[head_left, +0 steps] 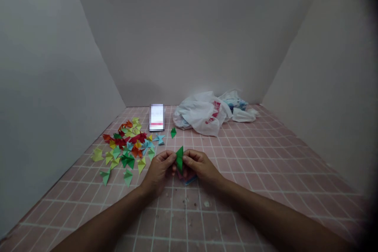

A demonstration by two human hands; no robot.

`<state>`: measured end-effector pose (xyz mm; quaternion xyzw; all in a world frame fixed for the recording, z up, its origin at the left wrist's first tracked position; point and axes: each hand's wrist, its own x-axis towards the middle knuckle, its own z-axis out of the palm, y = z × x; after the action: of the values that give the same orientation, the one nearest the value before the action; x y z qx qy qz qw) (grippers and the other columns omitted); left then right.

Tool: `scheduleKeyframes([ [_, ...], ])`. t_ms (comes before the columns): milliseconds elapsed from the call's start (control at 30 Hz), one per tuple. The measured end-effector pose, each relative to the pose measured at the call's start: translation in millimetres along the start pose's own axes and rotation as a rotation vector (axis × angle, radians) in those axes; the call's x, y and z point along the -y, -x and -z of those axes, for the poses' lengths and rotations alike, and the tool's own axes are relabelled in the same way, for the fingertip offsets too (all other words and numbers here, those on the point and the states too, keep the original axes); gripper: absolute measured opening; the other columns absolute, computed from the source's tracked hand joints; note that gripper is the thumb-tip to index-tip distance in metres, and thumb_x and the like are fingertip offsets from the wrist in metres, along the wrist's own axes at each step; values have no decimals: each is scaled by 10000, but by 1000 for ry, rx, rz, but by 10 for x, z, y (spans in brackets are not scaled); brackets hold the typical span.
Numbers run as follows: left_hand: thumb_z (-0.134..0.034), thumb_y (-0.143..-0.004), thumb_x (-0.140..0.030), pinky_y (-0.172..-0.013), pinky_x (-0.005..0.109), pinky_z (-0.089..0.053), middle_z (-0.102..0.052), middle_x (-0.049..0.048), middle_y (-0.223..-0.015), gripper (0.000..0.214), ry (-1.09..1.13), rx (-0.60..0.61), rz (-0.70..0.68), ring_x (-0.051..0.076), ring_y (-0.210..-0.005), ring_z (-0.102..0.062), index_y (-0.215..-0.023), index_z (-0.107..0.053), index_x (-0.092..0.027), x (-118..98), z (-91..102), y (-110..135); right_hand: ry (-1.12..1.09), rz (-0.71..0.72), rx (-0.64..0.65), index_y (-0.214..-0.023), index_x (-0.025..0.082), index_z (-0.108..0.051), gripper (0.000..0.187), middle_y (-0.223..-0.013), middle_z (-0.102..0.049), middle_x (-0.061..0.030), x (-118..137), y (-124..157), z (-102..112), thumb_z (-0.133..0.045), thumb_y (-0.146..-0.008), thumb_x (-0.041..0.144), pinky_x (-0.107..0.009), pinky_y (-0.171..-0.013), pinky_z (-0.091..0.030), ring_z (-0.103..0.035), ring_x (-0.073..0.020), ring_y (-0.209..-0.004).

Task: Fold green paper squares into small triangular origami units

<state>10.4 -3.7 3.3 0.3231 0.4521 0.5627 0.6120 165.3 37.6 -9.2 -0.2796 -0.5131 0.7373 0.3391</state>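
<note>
Green paper [179, 158] is being pinched upright between the left hand [159, 168] and right hand [198, 166], near centre over the pink tiled floor [265, 173], fingertips closing on its edges as if steadying a fold, with folded pieces [126, 145] lying to the left.

Green paper in our hands, pink tiles beneath

We pinch a dark green fold [179, 158]; our pile [126, 145] mixes red, orange, yellow, lime, green and light blue pieces. The floor [265, 173] is pink tile with pale grout, the walls [44, 67] plain grey-white, the bags [203, 115] white with red print.
</note>
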Motion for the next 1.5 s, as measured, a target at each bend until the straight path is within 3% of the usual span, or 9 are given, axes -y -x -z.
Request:
scheduleKeyframes([
  [1000, -971, -532, -403, -430, 163, -355, -559, -39, -487, 448, 135, 26, 88, 65, -437, -478, -654, -637, -130, -45, -38, 8, -65, 21, 57, -824, 169, -601, 381, -687, -679, -14, -1, 11, -8, -717, -836, 532, -198, -497, -455, -580, -96, -528],
  [1500, -941, -597, -418, -441, 168, -353, -543, -41, -501, 446, 159, 69, 97, 68, -446, -481, -686, -610, -133, -27, -31, 19, -68, -4, 46, -854, 163, -608, 442, -692, -682, -13, -12, 8, -4, -738, -803, 582, -195, -479, -463, -586, -93, -509],
])
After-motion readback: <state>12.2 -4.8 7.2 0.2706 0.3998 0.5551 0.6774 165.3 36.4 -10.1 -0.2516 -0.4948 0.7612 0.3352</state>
